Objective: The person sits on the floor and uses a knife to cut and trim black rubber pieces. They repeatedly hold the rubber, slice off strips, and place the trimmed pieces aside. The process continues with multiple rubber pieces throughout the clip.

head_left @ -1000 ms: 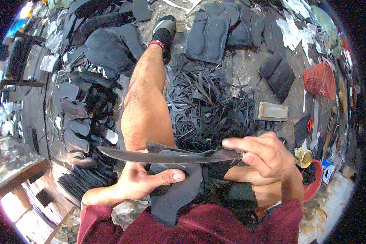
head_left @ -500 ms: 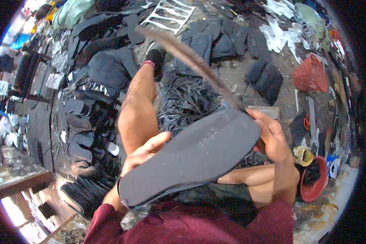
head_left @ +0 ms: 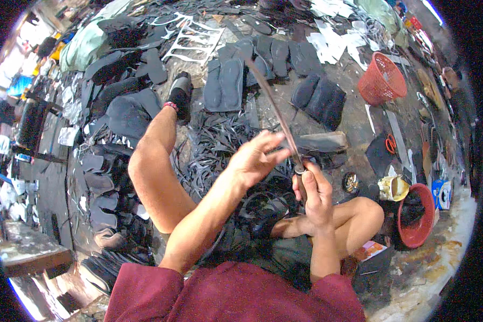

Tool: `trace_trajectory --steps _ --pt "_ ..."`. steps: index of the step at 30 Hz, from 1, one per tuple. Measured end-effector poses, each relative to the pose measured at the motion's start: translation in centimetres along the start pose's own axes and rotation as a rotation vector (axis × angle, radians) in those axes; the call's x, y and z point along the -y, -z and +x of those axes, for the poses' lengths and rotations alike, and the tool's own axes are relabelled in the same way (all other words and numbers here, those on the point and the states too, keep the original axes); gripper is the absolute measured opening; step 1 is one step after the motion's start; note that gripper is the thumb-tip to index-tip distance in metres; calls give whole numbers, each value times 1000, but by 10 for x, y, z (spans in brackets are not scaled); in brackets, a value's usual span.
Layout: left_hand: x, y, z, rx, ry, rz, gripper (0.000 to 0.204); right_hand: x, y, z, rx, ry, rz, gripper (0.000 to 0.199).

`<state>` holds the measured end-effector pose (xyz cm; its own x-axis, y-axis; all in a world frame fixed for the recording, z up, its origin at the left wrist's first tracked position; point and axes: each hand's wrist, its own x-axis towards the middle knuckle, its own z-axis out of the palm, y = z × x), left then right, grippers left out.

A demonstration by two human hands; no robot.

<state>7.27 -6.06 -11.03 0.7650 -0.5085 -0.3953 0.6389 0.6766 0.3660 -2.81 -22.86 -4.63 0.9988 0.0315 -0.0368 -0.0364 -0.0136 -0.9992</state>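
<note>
- Right hand [head_left: 315, 194] pinches the near end of a thin dark sole [head_left: 273, 104], seen edge-on, which rises away over the floor
- Left hand [head_left: 255, 158], fingers spread, touches the sole's left side
- Beyond: black scraps [head_left: 214, 147], red basket [head_left: 381, 83]

Insole blank [head_left: 273, 104]: one piece, thin flat sheet of dark grey rubbery material, sole-shaped. Seen edge-on as a long, narrow, slightly curved strip. Stands nearly upright, lower end pinched in the fingers of the right hand [head_left: 314, 196], upper end tilting away and to the left. The open left hand [head_left: 255, 158] rests just beside its lower part.
</note>
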Motion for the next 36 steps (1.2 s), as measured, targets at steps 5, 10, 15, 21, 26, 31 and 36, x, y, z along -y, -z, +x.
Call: trace_trajectory --steps 5,10,15,21,26,31,36 --pt "37 -35 -48 -243 -57 -50 65 -6 4 -30 -188 -33 263 45" --pt "4 -56 -83 -337 -425 5 38 1 -17 -29 -33 -121 244 48" --pt "-19 -50 -107 -576 -554 64 39 -18 -34 -55 -33 94 -284 42" --pt "-19 -24 -136 -712 -560 191 43 -36 -14 -103 108 95 -474 33" --pt "-10 0 -147 -705 -531 367 53 -22 -39 -63 161 103 -580 33" --pt "-14 9 -161 -663 -463 428 47 -16 -64 -19 158 190 -597 29" --pt "-12 31 -176 -639 -380 424 59 -34 -84 8 222 269 -423 25"
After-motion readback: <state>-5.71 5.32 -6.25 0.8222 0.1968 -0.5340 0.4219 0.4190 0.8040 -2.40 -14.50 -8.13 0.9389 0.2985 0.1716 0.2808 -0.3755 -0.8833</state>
